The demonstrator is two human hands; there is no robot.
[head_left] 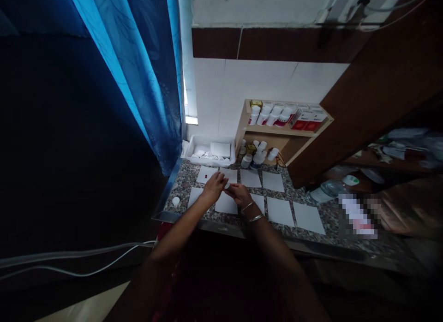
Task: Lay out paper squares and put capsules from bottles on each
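Note:
Both hands meet over the granite counter (311,206), above white paper squares laid in two rows. My left hand (213,186) has its fingers curled toward a small white object (227,185), seemingly a bottle, between the hands. My right hand (238,193), with bangles on the wrist, is closed around that same object. A paper square at the back left (206,174) carries a small red pill. Other squares (279,211) lie bare to the right. A white cap (176,201) rests near the counter's left edge.
A white tray (207,152) with folded papers stands at the back. A small wooden shelf (287,128) holds white bottles and red boxes, with more bottles beneath. A blue curtain (138,73) hangs left. Clear tubing (69,262) runs below. Cluttered shelves sit at right.

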